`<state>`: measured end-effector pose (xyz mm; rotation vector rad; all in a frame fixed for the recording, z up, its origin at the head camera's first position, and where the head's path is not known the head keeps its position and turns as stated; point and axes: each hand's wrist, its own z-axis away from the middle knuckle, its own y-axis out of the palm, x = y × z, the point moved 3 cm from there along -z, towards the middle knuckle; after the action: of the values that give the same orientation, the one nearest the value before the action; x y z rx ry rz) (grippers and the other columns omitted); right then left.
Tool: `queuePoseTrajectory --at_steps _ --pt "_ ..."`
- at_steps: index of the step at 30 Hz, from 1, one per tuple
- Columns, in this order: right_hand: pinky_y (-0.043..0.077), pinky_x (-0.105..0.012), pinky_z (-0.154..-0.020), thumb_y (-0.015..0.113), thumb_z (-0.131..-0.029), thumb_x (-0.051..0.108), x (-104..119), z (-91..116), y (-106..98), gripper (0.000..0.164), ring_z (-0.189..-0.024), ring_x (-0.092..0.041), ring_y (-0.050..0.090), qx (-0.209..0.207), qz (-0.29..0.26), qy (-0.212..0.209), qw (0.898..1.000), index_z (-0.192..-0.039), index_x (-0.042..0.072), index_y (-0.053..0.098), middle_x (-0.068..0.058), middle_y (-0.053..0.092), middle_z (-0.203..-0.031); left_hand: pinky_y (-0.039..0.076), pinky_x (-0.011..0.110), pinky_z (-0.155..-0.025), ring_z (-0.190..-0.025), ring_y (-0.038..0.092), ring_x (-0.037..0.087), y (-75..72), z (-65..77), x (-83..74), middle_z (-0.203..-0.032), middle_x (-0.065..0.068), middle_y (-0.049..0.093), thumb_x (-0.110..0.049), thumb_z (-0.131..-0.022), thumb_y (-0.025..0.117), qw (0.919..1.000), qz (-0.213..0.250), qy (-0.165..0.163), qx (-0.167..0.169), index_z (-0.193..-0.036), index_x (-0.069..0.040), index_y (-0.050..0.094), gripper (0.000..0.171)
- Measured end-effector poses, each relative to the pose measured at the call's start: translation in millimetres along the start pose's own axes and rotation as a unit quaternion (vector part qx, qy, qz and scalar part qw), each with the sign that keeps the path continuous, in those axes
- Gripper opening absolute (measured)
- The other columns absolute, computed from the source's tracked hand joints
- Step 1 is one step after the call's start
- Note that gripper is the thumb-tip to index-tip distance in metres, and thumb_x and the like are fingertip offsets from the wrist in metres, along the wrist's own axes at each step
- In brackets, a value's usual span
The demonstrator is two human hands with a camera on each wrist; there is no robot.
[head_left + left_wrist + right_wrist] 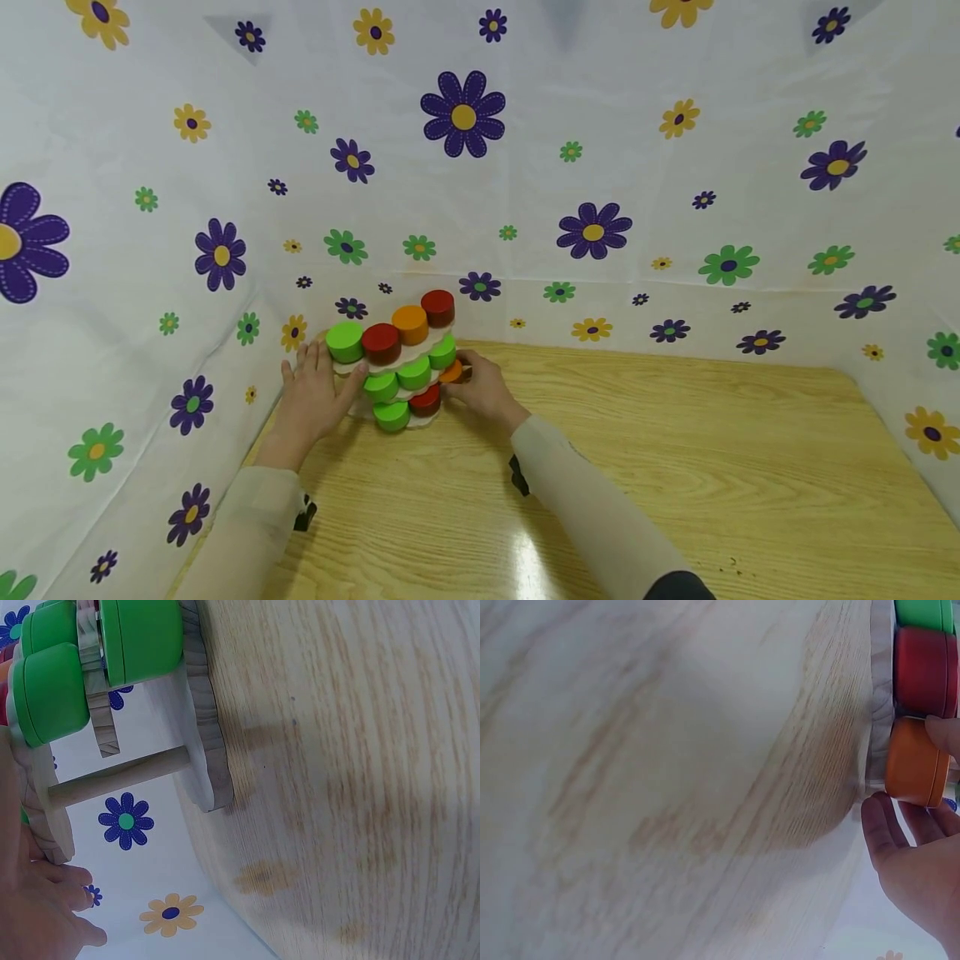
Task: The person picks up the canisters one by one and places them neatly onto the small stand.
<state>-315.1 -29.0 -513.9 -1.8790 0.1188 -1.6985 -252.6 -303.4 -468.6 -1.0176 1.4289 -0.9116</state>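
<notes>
A tiered wooden rack (408,357) with scalloped shelves stands at the table's back left, bearing round lidded boxes in green, red and orange. My left hand (313,398) holds the rack's left side, thumb at the front of the top shelf and fingers along the side. In the left wrist view, a wooden peg (120,776) joins the shelves. At the right end of the lowest shelf, my right hand (487,390) pinches an orange round box (913,761) between thumb and fingers. A red round box (921,671) sits beside it. The rack's back is hidden.
The wood-grain table (660,467) extends to the right and front of the rack. White cloth walls (525,192) with printed flowers enclose it at the back and both sides. The rack stands close to the left and back walls.
</notes>
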Motion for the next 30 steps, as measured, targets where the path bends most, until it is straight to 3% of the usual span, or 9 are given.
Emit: queuePoseTrajectory --at_steps 30 --pt "0.058 -0.043 -0.106 0.078 -0.096 0.017 -0.4 -4.2 -0.9 0.068 -0.125 -0.033 0.065 0.021 0.007 0.008 1.0 -0.155 0.005 0.048 -0.016 0.057 -0.154 0.0 0.078 -0.124 -0.159 0.003 0.059 0.9 -0.7 1.1 -0.169 0.041 0.01 -0.071 -0.106 0.028 1.0 0.003 -0.003 -0.001 -0.161 0.017 0.012 0.106"
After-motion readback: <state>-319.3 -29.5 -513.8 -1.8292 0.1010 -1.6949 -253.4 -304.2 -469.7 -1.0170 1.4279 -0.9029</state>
